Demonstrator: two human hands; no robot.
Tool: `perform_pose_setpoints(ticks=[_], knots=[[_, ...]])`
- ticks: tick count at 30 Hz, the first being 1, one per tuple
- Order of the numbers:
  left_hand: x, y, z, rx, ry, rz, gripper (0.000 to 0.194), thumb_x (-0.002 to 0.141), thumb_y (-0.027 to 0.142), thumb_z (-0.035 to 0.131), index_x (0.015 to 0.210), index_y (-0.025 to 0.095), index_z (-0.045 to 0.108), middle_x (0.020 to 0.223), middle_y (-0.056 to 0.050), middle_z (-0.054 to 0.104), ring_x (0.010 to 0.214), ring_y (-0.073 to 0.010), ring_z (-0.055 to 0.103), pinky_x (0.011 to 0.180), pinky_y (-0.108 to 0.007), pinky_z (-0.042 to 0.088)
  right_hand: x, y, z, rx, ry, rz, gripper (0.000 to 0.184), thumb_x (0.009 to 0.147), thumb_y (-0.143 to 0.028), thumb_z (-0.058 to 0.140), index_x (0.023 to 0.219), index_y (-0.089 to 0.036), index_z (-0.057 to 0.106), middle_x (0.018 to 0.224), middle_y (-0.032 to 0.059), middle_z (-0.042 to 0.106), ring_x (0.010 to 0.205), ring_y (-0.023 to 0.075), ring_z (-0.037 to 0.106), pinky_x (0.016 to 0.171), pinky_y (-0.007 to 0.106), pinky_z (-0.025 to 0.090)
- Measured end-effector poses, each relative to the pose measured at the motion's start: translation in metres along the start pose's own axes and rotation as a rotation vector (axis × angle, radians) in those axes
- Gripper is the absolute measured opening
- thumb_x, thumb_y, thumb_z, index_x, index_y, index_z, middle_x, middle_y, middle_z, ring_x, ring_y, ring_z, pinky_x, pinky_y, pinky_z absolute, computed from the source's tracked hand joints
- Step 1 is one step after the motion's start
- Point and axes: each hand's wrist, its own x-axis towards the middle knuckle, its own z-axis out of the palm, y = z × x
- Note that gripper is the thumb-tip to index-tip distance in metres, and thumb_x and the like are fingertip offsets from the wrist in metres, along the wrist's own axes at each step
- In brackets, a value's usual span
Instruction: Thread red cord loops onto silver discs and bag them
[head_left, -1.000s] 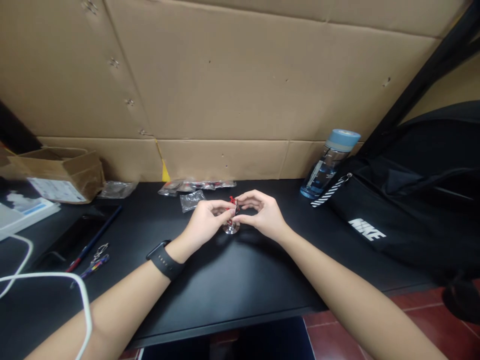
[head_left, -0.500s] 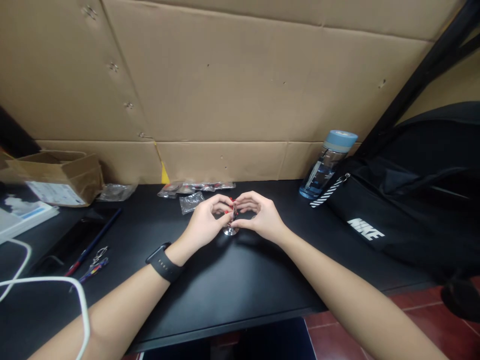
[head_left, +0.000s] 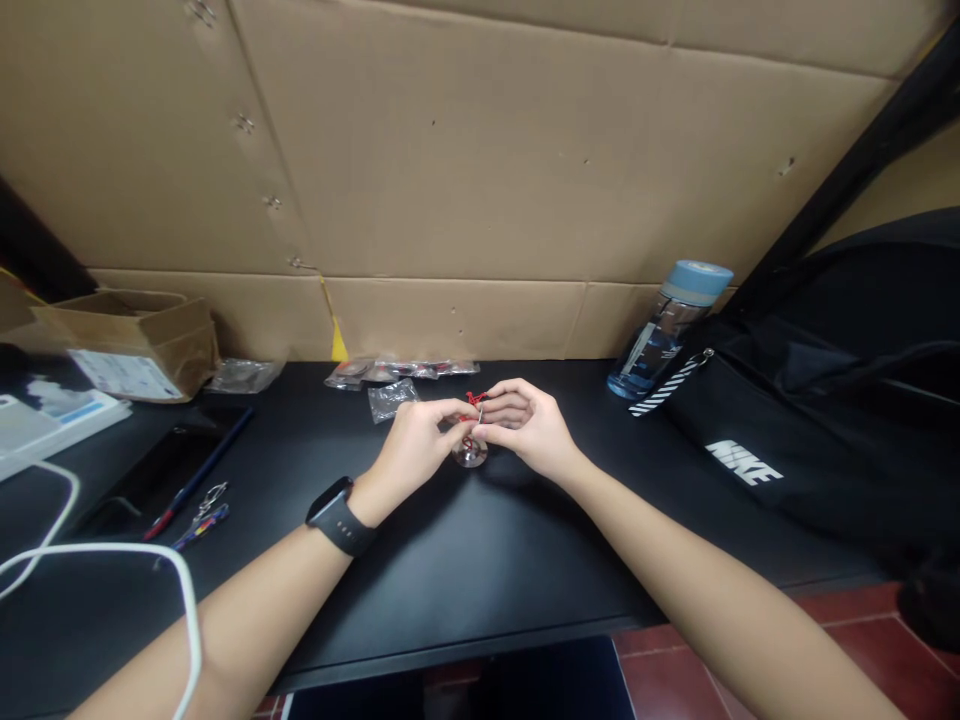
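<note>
Above the middle of the black desk [head_left: 450, 570], my two hands meet fingertip to fingertip. Between them is a red cord [head_left: 475, 398] joined to a small shiny round metal piece [head_left: 471, 456], which hangs or stands just below the fingers; its exact kind is not clear. My left hand [head_left: 425, 437], with a black watch [head_left: 341, 515] on its wrist, pinches the red cord between thumb and forefinger. In my right hand [head_left: 531, 428] the thumb and forefinger close on a thin silvery part of the same piece. The fingers cover much of it.
Clear plastic packets [head_left: 401, 372] line the desk's back edge. A cardboard box [head_left: 184, 345], a dark phone [head_left: 146, 470], a pen [head_left: 202, 468], keys [head_left: 204, 517] and a white cable [head_left: 184, 600] lie left. On the right are a blue-capped bottle [head_left: 664, 330] and a black bag [head_left: 817, 430].
My fingers have drawn closer together round the corded piece. The red cord and round metal part show more now. The whole view has shifted slightly.
</note>
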Motion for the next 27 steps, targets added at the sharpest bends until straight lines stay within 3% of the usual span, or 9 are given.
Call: perform_pose_setpoints(ticks=[12,27], knots=[[0.001,-0.001,-0.004,0.179,-0.011,0.252,0.012,0.092,0.013,0.068,0.099,0.019,0.076,0.096,-0.003,0.081,0.084,-0.0192,0.076,0.080,-0.026,0.055,0.001,0.003,-0.002,0.065,0.007,0.029,0.057,0.057,-0.029,0.098,0.102,-0.020,0.064,0.099,0.0070,0.079,0.090,0.0248,0.079,0.088,0.041,0.065],[0.000,-0.006,0.002,0.196,-0.029,0.243,0.014,0.098,0.018,0.059,0.092,0.018,0.072,0.087,-0.004,0.075,0.075,-0.0182,0.069,0.073,-0.027,0.050,0.001,0.005,-0.003,0.002,-0.059,-0.019,0.054,0.058,-0.032,0.097,0.100,-0.019,0.065,0.097,0.0075,0.079,0.087,0.0230,0.078,0.086,0.039,0.065]])
